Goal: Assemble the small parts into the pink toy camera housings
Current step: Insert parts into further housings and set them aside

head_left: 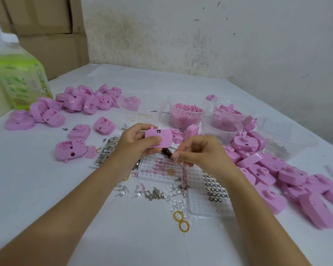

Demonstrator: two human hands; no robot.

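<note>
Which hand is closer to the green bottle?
Left. The left hand holds a pink camera right of the green bottle; the right hand, pinching a thin tool, is farther right.

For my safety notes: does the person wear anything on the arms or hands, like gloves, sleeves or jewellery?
No. The left hand and right hand are bare, without gloves or rings. The left forearm and right forearm are bare to the picture's edge: no sleeves, watch or bracelet.

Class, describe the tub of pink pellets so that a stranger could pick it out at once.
On the white table, find the cluster of clear tubs at its middle. The tub of pink pellets stands in the centre of them; it alone is heaped with tiny pink grains, while its neighbours hold a few larger pieces.
</note>
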